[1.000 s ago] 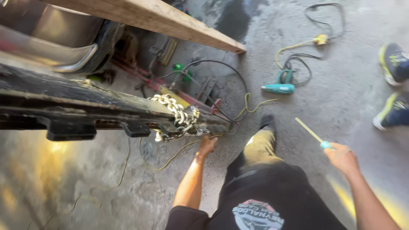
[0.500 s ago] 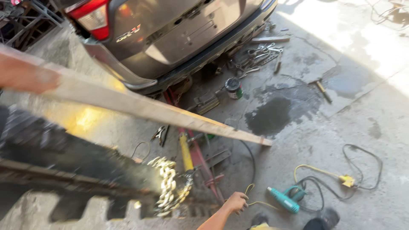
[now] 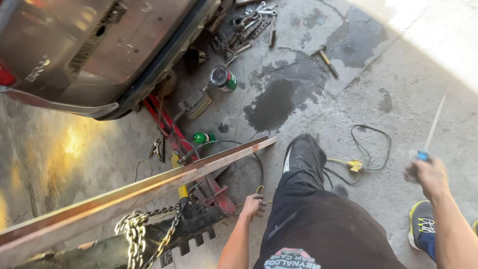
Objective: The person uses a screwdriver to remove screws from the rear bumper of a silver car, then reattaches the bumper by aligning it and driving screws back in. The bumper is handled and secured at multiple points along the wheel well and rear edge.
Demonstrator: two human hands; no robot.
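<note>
Left hand [image 3: 254,205] low by the red steel floor jack [image 3: 199,172], fingers curled, on what unclear. Right hand [image 3: 429,172] well apart, gripping a long blue-handled screwdriver [image 3: 432,127], shaft pointing up and away.

Hard sunlight glares at top right; the concrete floor [image 3: 308,114] lies shaded, with motion blur and curved edges.
</note>
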